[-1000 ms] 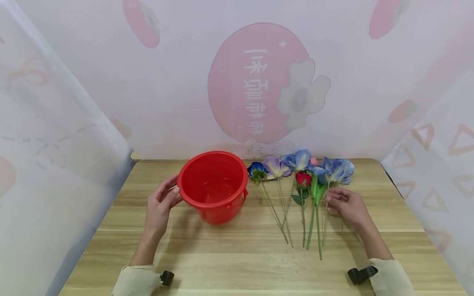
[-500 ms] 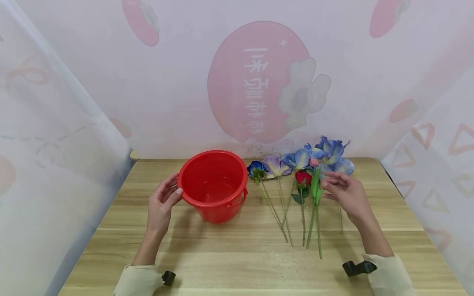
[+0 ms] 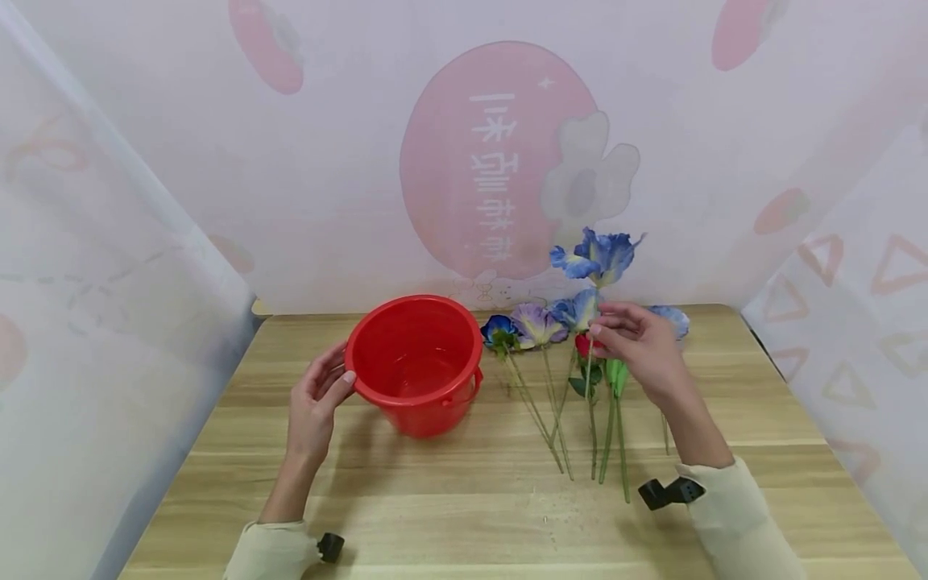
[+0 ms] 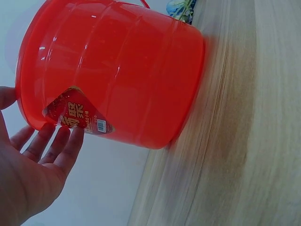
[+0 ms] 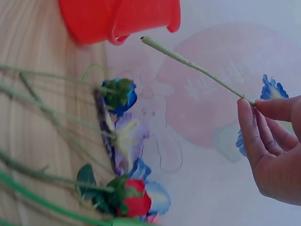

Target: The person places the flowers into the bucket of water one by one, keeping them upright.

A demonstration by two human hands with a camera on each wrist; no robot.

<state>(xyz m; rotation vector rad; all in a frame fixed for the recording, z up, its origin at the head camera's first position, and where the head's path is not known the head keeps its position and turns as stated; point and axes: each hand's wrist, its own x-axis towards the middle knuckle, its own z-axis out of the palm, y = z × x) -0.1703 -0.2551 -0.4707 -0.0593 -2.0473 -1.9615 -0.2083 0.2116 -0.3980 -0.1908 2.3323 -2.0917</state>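
My left hand (image 3: 317,407) holds the rim of a red plastic bucket (image 3: 426,415) on the table, thumb at the rim and fingers against the outer wall beside a printed label (image 4: 77,113). Between thumb and fingertips, my right hand (image 3: 640,348) pinches the thin stem (image 5: 188,64) of a blue artificial iris-like flower (image 3: 602,256). Its petals stand above the hand in the head view, and the stem's cut end points towards the bucket in the right wrist view. Below that hand lie a red rose (image 5: 136,197) and green tulip-like stems (image 3: 616,379).
To the bucket's right lie a dark blue rose (image 3: 500,332), a purple flower (image 3: 538,324) and another blue flower (image 3: 576,310), stems towards me. Further right, a blue bloom (image 3: 670,320) shows past my right hand. A printed cloth wall (image 3: 326,201) rises behind the wooden table (image 3: 435,515).
My right hand has lifted the blue flower off the table and carried it up and left towards the bucket. The left hand and the bucket stay nearly where they were.
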